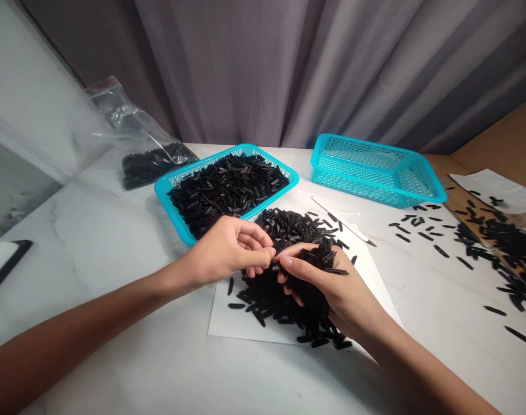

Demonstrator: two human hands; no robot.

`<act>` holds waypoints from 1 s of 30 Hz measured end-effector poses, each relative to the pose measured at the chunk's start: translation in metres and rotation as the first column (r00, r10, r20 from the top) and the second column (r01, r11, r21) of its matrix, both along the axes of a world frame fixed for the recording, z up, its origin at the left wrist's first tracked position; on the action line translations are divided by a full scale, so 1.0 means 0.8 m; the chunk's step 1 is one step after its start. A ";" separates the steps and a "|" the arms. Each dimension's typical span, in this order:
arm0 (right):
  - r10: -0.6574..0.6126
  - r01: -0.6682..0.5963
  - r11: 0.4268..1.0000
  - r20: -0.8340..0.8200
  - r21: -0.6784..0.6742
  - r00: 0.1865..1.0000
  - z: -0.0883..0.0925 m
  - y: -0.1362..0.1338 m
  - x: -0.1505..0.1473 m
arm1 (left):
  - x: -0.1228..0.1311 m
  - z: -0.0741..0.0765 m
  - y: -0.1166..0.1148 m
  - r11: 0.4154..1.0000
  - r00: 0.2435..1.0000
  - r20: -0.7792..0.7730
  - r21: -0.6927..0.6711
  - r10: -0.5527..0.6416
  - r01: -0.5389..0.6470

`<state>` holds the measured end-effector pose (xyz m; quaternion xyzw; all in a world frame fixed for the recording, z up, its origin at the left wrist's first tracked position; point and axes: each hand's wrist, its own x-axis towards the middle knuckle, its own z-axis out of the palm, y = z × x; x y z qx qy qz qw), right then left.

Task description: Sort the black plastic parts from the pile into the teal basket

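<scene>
As the right hand (338, 285) curls its fingers around black strips (317, 256), the left hand (226, 248) presses its fingertips together, contents unclear. At the hands' eleven o'clock sits a filled basket (176, 222).

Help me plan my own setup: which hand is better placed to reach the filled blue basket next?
Probably the left hand: it sits nearer the filled blue basket, while the right hand is farther right and cradles a clump of black pieces.

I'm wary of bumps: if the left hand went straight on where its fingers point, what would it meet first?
Most likely the right hand, which holds a clump of black strips just ahead of the left hand; the exact depth between them is unclear.
</scene>
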<state>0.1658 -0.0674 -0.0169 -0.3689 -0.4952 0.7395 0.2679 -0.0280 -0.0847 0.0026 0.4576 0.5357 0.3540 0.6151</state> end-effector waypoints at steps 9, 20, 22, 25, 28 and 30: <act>-0.128 0.129 0.991 -0.028 0.032 0.991 0.000 0.006 0.002 | 0.000 0.005 -0.002 1.000 0.999 -0.052 0.018 -0.005 0.006; -0.143 0.131 0.976 0.063 0.174 0.988 -0.008 0.008 0.003 | -0.003 0.005 -0.007 0.975 0.974 -0.223 0.205 -0.039 0.086; -0.202 0.193 0.968 0.040 0.162 0.978 -0.005 0.009 0.003 | -0.004 0.005 -0.005 0.972 0.984 -0.179 0.232 0.018 0.024; -0.280 0.278 0.955 -0.001 0.104 0.960 -0.001 0.010 0.001 | -0.004 0.005 -0.004 0.962 0.982 -0.157 0.268 0.103 -0.058; -0.338 0.339 0.939 -0.025 0.055 0.941 0.002 0.009 0.000 | -0.003 0.004 -0.006 0.957 0.986 -0.122 0.281 0.113 -0.075; -0.353 0.354 0.934 -0.033 0.043 0.935 0.002 0.008 0.001 | -0.002 0.003 -0.007 0.955 0.991 -0.084 0.286 0.104 -0.076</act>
